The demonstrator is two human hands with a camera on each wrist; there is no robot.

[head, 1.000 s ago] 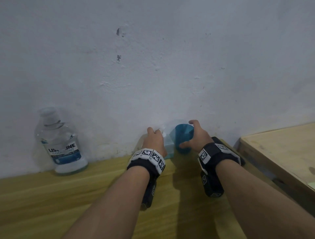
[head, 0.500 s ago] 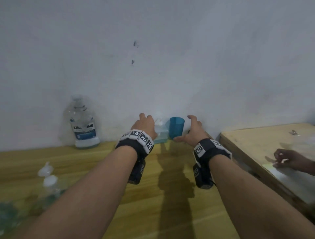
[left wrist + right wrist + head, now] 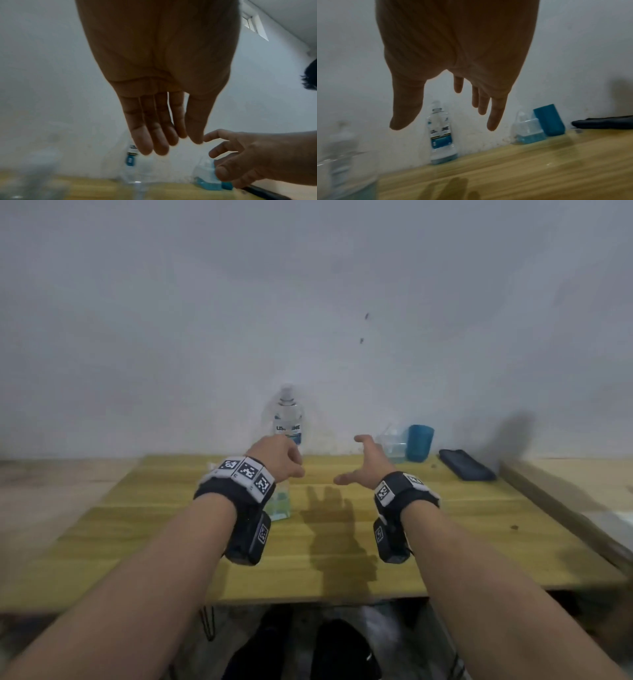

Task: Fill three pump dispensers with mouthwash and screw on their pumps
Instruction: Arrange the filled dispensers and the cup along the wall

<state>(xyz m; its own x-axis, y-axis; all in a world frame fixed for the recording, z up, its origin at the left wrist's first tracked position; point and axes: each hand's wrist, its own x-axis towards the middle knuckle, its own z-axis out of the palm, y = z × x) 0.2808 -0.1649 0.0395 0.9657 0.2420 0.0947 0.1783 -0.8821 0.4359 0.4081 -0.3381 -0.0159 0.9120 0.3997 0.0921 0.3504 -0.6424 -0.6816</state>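
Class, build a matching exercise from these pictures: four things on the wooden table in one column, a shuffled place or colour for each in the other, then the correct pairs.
Things
1. mouthwash bottle
2. cup
3. clear dispenser
4. dark flat object

Descriptions
A. solid blue, at the wall
B. lies flat, nearest the table's right edge
C. clear, holds blue liquid low down, directly left of the cup
D. upright at the wall, labelled, beyond the left hand

Pairs: 1-D, 2-A, 3-C, 4-B

Matt wooden table (image 3: 445, 525), clear plastic mouthwash bottle (image 3: 288, 419), matt painted wall (image 3: 308, 285).
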